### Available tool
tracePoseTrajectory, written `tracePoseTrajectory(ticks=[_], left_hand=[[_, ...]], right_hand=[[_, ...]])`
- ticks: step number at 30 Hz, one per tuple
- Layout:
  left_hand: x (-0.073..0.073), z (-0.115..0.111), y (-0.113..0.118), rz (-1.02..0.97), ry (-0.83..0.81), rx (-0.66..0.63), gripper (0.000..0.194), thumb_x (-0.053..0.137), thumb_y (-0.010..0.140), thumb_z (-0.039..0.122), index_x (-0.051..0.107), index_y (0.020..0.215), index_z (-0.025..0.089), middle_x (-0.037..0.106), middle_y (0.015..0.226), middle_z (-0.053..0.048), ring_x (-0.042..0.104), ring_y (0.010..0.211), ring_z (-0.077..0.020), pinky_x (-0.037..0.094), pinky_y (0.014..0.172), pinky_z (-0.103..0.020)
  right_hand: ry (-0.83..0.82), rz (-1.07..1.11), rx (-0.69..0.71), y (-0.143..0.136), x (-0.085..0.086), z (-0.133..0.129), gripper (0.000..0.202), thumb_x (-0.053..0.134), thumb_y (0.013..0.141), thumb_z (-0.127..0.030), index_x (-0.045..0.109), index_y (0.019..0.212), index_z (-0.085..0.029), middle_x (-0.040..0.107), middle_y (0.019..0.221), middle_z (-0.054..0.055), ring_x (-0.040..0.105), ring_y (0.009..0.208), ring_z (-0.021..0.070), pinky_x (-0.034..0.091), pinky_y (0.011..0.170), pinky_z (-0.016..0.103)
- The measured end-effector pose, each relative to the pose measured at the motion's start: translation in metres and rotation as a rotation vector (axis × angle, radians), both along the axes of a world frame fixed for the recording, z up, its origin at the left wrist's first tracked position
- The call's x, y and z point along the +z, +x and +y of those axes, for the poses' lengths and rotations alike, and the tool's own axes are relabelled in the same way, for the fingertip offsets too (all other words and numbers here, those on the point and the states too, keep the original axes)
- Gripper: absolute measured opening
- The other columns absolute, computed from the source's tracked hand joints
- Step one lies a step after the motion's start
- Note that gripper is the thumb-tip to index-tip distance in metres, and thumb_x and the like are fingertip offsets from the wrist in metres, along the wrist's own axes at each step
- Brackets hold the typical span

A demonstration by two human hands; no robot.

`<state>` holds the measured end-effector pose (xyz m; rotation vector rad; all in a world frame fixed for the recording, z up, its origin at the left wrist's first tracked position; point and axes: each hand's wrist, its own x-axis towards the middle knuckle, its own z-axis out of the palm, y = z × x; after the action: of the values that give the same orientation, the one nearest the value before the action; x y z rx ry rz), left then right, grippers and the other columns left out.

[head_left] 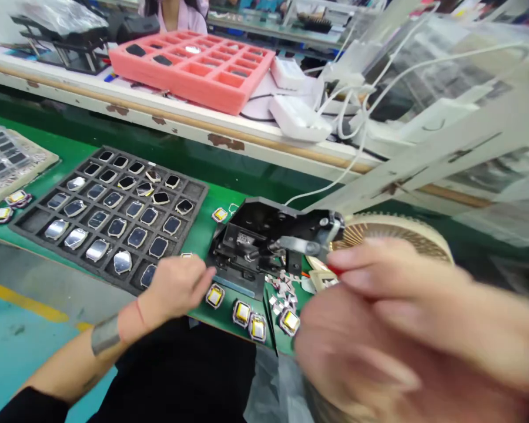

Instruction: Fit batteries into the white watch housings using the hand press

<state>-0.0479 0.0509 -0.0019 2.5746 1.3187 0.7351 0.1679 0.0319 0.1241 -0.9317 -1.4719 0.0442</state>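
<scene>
Black clamp fixture (268,220) rests on green desk (200,244). Left hand (176,288), fingers curled, is beside it; right hand (379,317), blurred, near its lever (298,245). Cannot tell whether either grips.

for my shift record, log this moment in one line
left hand: curled beside black fixture | right hand: blurred, near metal handle, contact unclear | dark tray: watch-like units
</scene>
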Motion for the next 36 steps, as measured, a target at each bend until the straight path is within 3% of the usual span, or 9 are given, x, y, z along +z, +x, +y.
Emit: tracePoseTrajectory(ticks=[4,8,10,13,15,18,23,30,36], left_hand=[[0.016,0.083,-0.028,0.292,-0.074,0.225,0.032,0.048,0.115,0.034,0.075,0.114,0.017,0.077,0.106,-0.013,0.075,0.09,-0.0282,0.046,0.072,-0.034],[0.011,0.15,-0.031,0.497,-0.151,0.23,0.04,0.061,0.106,0.046,0.075,0.119,0.011,0.073,0.122,-0.023,0.074,0.114,-0.0429,0.053,0.082,-0.043],[0.006,0.163,-0.028,0.541,-0.169,0.222,0.044,0.064,0.103,0.05,0.076,0.114,0.009,0.072,0.124,-0.026,0.073,0.115,-0.0465,0.054,0.084,-0.045],[0.006,0.164,-0.025,0.573,-0.194,0.241,0.046,0.062,0.104,0.05,0.076,0.112,0.007,0.072,0.123,-0.027,0.073,0.11,-0.047,0.055,0.085,-0.048],[0.012,0.16,-0.028,0.519,-0.196,0.263,0.05,0.063,0.104,0.052,0.076,0.117,0.005,0.072,0.127,-0.027,0.073,0.107,-0.0452,0.057,0.087,-0.049],[0.022,0.147,-0.035,0.242,-0.18,0.317,0.047,0.072,0.101,0.047,0.076,0.126,0.008,0.076,0.117,-0.017,0.071,0.106,-0.0362,0.057,0.097,-0.05],[0.025,0.088,-0.036,-0.881,-0.513,0.261,0.038,0.074,0.1,0.029,0.075,0.134,0.013,0.08,0.108,-0.01,0.075,0.087,-0.0236,0.059,0.078,-0.034],[-0.003,-0.013,0.004,-1.248,-1.144,0.155,0.038,0.084,0.095,0.03,0.073,0.127,0.013,0.082,0.099,-0.012,0.075,0.074,-0.0216,0.059,0.062,-0.028],[-0.026,-0.031,0.036,-1.356,-1.438,0.134,0.043,0.077,0.101,0.037,0.07,0.136,0.011,0.08,0.088,-0.011,0.076,0.068,-0.0218,0.058,0.059,-0.028]], right_hand=[[0.217,-0.373,-0.176,0.001,-0.062,-0.001,0.01,0.059,0.1,-0.043,0.066,0.106,-0.04,0.063,0.083,0.002,0.076,0.087,0.0307,0.067,0.088,0.065],[0.289,-0.318,-0.242,0.022,-0.083,-0.009,0.035,0.064,0.098,-0.046,0.065,0.13,-0.032,0.068,0.113,0.007,0.074,0.111,0.0345,0.063,0.099,0.062],[0.18,-0.216,-0.362,0.041,-0.087,-0.031,0.04,0.069,0.098,-0.037,0.064,0.137,-0.029,0.067,0.123,0.009,0.071,0.116,0.0335,0.06,0.1,0.058],[-0.328,-0.263,-0.389,0.066,-0.098,-0.077,0.031,0.064,0.102,-0.018,0.065,0.133,-0.025,0.07,0.118,0.008,0.07,0.109,0.0282,0.06,0.096,0.049],[-0.651,-0.509,-0.296,0.073,-0.112,-0.105,0.029,0.059,0.106,-0.015,0.064,0.133,-0.022,0.072,0.113,0.009,0.069,0.103,0.0269,0.059,0.091,0.045],[-0.827,-0.887,-0.304,0.069,-0.142,-0.132,0.035,0.058,0.105,-0.013,0.062,0.14,-0.016,0.072,0.111,0.012,0.066,0.101,0.0304,0.057,0.089,0.047],[-0.83,-1.006,-0.35,0.06,-0.177,-0.14,0.049,0.057,0.099,-0.003,0.06,0.147,-0.01,0.071,0.107,0.014,0.065,0.099,0.0305,0.056,0.086,0.046],[-0.672,-0.422,-0.142,0.088,-0.158,-0.147,0.028,0.056,0.104,-0.007,0.072,0.12,-0.024,0.068,0.1,0.005,0.067,0.09,0.0194,0.058,0.08,0.034],[-0.645,-0.251,-0.048,0.09,-0.14,-0.146,0.048,0.078,0.095,-0.024,0.067,0.142,-0.02,0.069,0.123,0.012,0.07,0.11,0.0259,0.063,0.089,0.04]])
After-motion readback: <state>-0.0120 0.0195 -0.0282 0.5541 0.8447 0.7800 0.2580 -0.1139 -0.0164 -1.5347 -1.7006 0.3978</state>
